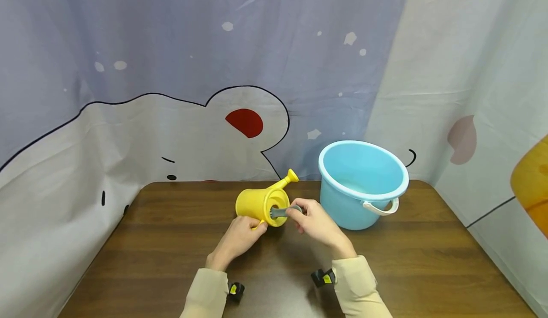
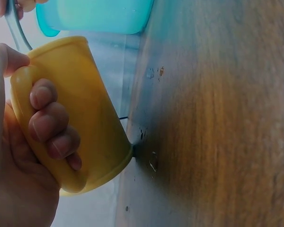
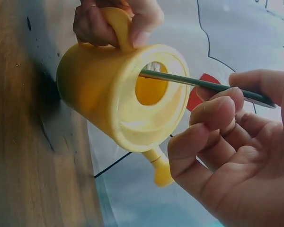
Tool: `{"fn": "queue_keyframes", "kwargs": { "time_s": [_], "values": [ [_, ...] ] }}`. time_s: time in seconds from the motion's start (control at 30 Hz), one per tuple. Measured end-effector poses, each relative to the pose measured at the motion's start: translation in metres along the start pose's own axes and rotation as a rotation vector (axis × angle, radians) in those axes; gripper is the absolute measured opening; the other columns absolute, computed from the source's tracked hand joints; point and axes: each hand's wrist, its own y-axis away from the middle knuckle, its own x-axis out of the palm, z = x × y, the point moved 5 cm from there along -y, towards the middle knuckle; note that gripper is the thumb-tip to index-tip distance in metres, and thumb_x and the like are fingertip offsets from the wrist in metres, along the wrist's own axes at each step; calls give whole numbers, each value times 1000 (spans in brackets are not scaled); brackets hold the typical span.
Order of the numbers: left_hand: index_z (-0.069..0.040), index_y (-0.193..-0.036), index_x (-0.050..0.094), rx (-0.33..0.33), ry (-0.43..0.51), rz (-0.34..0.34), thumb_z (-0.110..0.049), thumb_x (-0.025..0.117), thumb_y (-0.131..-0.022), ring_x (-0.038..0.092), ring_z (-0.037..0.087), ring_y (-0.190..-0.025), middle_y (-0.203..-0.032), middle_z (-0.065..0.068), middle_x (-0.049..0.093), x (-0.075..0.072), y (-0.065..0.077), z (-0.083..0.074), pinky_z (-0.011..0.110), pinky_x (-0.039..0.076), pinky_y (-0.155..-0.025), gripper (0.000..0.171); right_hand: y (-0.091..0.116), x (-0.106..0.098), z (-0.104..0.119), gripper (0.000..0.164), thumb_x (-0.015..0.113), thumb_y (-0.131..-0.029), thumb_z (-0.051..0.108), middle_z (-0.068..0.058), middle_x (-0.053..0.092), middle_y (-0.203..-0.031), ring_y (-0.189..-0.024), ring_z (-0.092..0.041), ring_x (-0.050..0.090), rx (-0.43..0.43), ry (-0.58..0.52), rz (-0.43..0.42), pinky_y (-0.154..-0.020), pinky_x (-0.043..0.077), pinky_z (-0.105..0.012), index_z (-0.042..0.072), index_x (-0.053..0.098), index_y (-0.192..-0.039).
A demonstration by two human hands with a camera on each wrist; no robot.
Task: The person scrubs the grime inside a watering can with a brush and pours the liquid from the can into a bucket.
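A yellow watering can (image 1: 257, 203) is tilted over at the middle of the table, its round opening turned toward my right hand and its spout pointing back and right. My left hand (image 1: 241, 236) grips the can's handle (image 2: 26, 80), with the fingers curled through it. Between thumb and fingers, my right hand (image 1: 314, 220) pinches the slim grey-green handle of a brush (image 3: 199, 82). The brush's head reaches through the can's opening, and pale bristles (image 3: 154, 67) show just inside. The rest of the can's inside is partly hidden.
A light blue bucket (image 1: 348, 208) with a white handle (image 1: 383, 209) stands right of the can, near the back edge. Small water drops (image 2: 153, 161) lie on the brown wooden table (image 1: 150, 256). A printed curtain (image 1: 192, 132) hangs behind the table.
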Motion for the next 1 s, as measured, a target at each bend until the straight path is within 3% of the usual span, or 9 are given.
{"fn": "queue_keyframes", "kwargs": {
  "time_s": [0.2, 0.5, 1.0],
  "values": [
    [-20, -53, 40, -8, 4, 6, -28, 59, -92, 25, 3, -44, -49, -16, 26, 1, 0, 0, 22, 23, -44, 44, -5, 9, -8, 20, 56, -98, 18, -2, 52, -59, -50, -13, 45, 8, -16, -33, -49, 36, -26, 9, 60, -80],
    [-19, -53, 40, -17, 8, 23, -27, 58, -93, 25, 3, -45, -49, -15, 26, 4, 2, 2, 22, 23, -45, 44, -6, 29, -15, 17, 56, -98, 19, 2, 51, -56, -48, -10, 46, 45, 36, -18, -47, 37, -25, 8, 64, -89],
    [-19, -52, 40, -11, -3, 6, -29, 59, -92, 25, 3, -44, -48, -16, 25, 1, -1, 1, 22, 22, -45, 45, -6, 14, -10, 18, 56, -99, 21, 1, 51, -58, -49, -9, 46, -19, 62, 33, -48, 38, -25, 6, 65, -93]
  ]
}}
